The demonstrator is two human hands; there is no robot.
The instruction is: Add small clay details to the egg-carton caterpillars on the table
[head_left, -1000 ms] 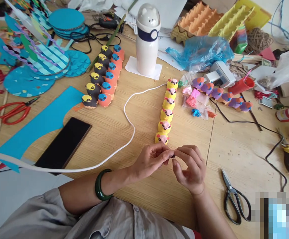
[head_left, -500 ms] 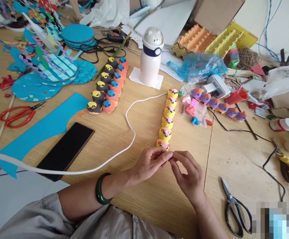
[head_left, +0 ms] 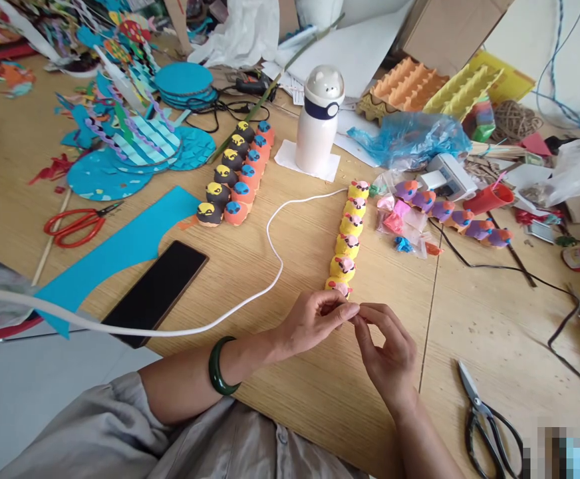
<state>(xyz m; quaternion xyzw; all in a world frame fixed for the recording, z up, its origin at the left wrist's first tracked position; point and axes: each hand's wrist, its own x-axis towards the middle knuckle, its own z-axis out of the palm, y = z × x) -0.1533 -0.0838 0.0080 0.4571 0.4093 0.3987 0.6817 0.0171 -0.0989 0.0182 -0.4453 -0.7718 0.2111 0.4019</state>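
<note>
My left hand (head_left: 317,322) and my right hand (head_left: 387,342) meet fingertip to fingertip just below the near end of a yellow row of bumps (head_left: 352,233) with pink and red tops. Both hands are closed in a pinch; whatever lies between the fingertips is too small to make out. Left of the row, a white cable (head_left: 275,249) curves over the wooden table (head_left: 300,392). Small bags of pink and blue clay (head_left: 402,223) lie right of the row, beside a purple and orange row (head_left: 442,211).
Black-handled scissors (head_left: 479,412) lie at the lower right. A phone (head_left: 157,289), a blue cutout (head_left: 120,246) and red-handled scissors (head_left: 78,226) are at the left. A white bottle (head_left: 316,136) stands behind, near black and orange rows (head_left: 240,174) and egg trays (head_left: 407,80).
The whole view has shifted, so the table's objects and both hands appear further right. The hands remain pinched together near the end of the yellow row.
</note>
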